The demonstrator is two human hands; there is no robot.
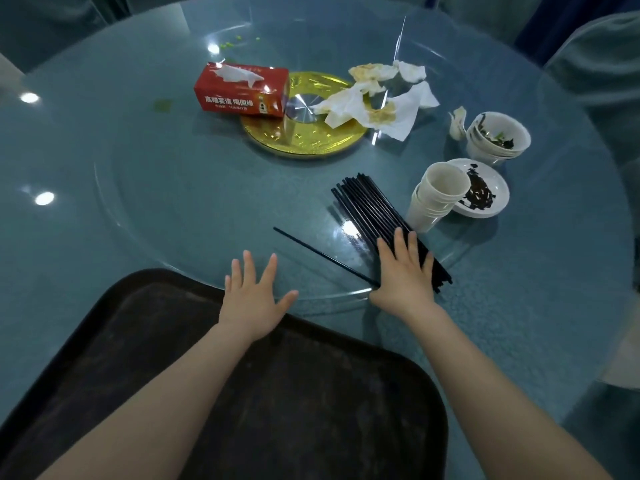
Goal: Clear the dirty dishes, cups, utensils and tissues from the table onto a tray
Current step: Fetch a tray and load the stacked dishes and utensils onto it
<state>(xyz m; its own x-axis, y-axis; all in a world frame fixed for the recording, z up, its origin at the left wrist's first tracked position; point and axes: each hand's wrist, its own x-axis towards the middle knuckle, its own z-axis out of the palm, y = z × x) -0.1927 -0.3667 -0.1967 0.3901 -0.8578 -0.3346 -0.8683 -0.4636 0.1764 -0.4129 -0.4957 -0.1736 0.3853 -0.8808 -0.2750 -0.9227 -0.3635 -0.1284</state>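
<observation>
left hand: open, fingers spread, at the near rim of the glass turntable, just past the far edge of the tray; it holds nothing.
right hand: flat, fingers straight, pressing on the near end of the chopstick bundle.
chopstick bundle: black sticks lying together on the turntable, slanting from far left to near right, just left of the cup stack.
single chopstick: lies apart from the bundle, its near end reaching the right hand's thumb side.
cup stack: white cups nested, tilted, touching the saucer.
saucer: white, with dark food scraps.
bowl stack: white bowls nested, scraps inside, beyond the saucer.
used tissues: crumpled, stained, partly over the gold centre disc.
tissue box: red, on the left of the disc.
tray: dark, on the bench nearest the person, under both forearms, with nothing on it.
</observation>
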